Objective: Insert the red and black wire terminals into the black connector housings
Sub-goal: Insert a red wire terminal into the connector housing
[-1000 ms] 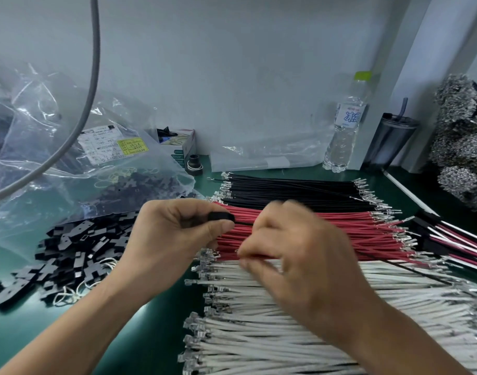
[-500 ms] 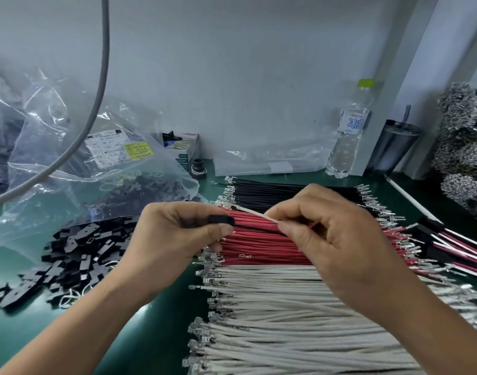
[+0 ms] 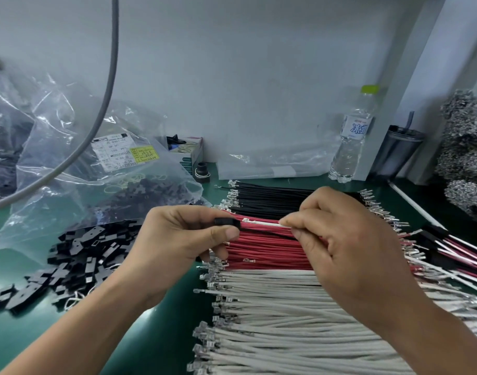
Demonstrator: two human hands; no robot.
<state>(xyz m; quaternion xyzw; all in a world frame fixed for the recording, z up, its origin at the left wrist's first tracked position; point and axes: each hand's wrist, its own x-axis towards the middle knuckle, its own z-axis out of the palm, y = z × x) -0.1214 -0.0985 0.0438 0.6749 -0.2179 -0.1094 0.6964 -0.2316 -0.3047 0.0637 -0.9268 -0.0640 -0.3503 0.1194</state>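
Black connector housing (image 3: 227,222) sits pinched in the left hand (image 3: 177,239), above the red wires (image 3: 269,250). The right hand (image 3: 345,244) pinches a white wire (image 3: 264,222), its metal terminal just beside the housing's mouth. Nearest lie white wires (image 3: 272,320) on the green surface (image 3: 150,334); farther back, black wires (image 3: 267,198), loose housings (image 3: 77,255) at left, and a water bottle (image 3: 352,142).

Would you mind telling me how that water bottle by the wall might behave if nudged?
The water bottle stands tall and narrow, so it would probably tip easily. It looks like thin clear plastic, likely light. Once down, its round body might roll.
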